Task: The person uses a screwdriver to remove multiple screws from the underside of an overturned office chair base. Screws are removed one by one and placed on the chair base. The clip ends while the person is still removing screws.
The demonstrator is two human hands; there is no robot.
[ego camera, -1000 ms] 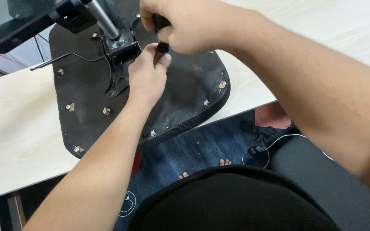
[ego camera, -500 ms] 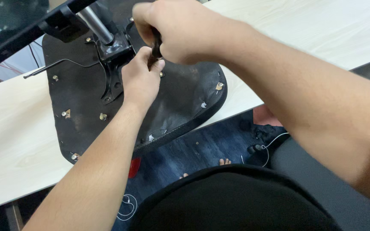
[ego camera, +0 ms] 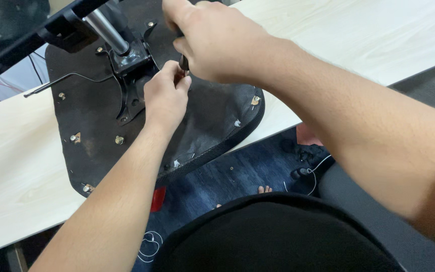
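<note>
1. The right hand (ego camera: 217,43) is gripping a black screwdriver (ego camera: 183,61), fingers wrapped tight.
2. The left hand (ego camera: 164,98) is pinching its tip, resting on the upturned chair seat (ego camera: 96,121).
3. The seat is lying on the table (ego camera: 16,166), far left.

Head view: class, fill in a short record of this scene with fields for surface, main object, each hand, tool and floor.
Surface: pale wooden table
Main object: upturned black chair seat with metal mechanism and gas cylinder
Right hand: closed around black screwdriver handle
Left hand: fingers pinched at the tool's tip
Lever: thin rod pointing left
Floor: dark blue rug, white cable
</note>
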